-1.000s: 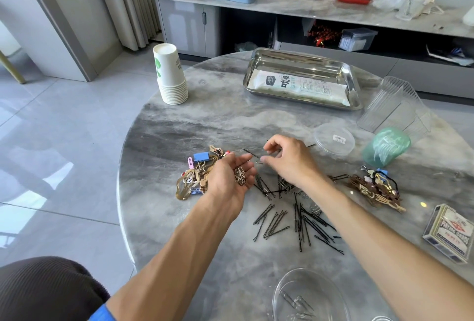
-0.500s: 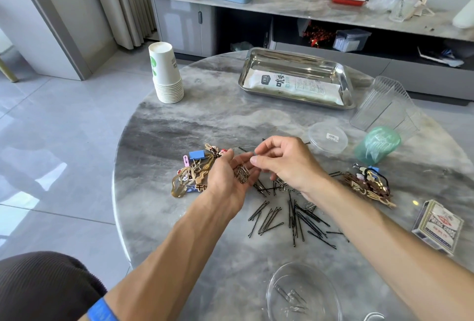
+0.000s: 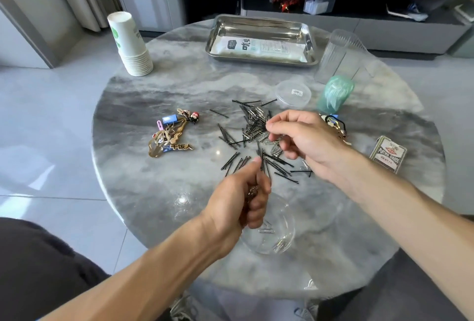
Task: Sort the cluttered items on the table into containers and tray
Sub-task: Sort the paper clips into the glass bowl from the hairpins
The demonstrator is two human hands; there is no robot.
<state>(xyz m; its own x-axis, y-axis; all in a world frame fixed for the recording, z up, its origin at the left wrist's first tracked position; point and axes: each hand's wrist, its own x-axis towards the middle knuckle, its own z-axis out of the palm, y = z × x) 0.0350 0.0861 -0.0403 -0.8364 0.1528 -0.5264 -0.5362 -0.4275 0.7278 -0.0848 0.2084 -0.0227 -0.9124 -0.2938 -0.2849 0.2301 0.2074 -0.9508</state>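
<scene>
The left hand (image 3: 238,197) has come back from the pile to a spot over the clear bowl (image 3: 278,239) at the near edge of the counter (image 3: 159,192), while the right hand (image 3: 300,138) is staying over the clutter. The left fingers (image 3: 256,207) are curling round a small bunch of metal clips, which is showing between thumb and palm directly above the bowl. The right fingers (image 3: 275,125) are pinching together over the heap of paper clips (image 3: 254,125); whether they are gripping a clip cannot be told. Black hairpins (image 3: 277,164) are lying scattered between the two hands. A few clips are already lying in the bowl, so the step in hand is judged to be depositing collected paper clips. The next move calls for the left fingers to be opening squarely over the bowl so nothing is bouncing out, and the right to be separating clips from tangled hairpins. The steel tray (image 3: 261,25) is sitting at the far side, holding a white packet (image 3: 264,47).
</scene>
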